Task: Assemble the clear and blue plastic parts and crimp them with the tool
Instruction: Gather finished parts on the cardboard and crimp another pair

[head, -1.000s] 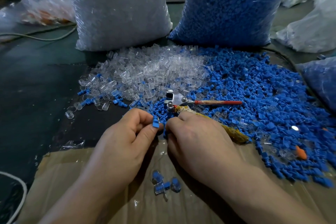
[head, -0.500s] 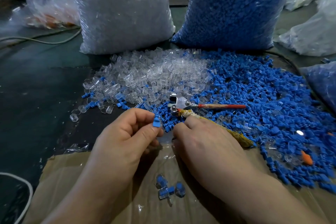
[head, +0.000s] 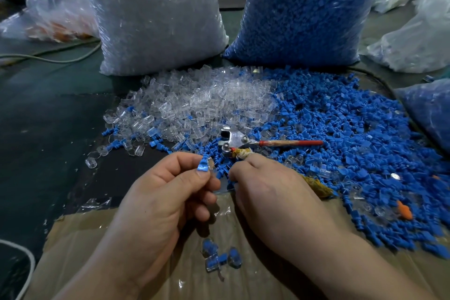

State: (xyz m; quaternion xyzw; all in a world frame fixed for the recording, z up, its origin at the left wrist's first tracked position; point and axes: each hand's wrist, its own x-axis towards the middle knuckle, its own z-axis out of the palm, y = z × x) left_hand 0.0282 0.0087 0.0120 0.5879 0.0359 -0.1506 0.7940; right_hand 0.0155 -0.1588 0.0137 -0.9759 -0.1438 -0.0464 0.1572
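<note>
Obs. 1: The left hand (head: 170, 192) pinches 1 blue part (head: 203, 167) between thumb and forefinger, holding it up over the near edge of the blue pile (head: 341, 129). A clear glint sits against the part's right side. Whether a clear part is seated on it cannot be told.

Obs. 2: The right hand (head: 270, 192) lies knuckles-up just right of the left hand. Its fingers curl down into the loose blue parts and the tips are hidden, so it cannot be told whether it grasps anything.

Change: 1.0 s ago the fingertips of both hands met at the blue part. 0.5 s ago a gap had opened. Now the gap is wider and the left hand alone keeps the part. The right hand sits over the cloth-wrapped handle of the tool (head: 233, 140), which has not moved and lies on the parts with its red handle pointing right.

Reading: The fitting step looks done or nearly done, and the right hand seems freed to take up the tool. The crimp is not yet made.

Note: The cluster of finished pieces (head: 219, 256) on the cardboard (head: 73, 238) and the clear pile (head: 194, 105) are unchanged.
</note>
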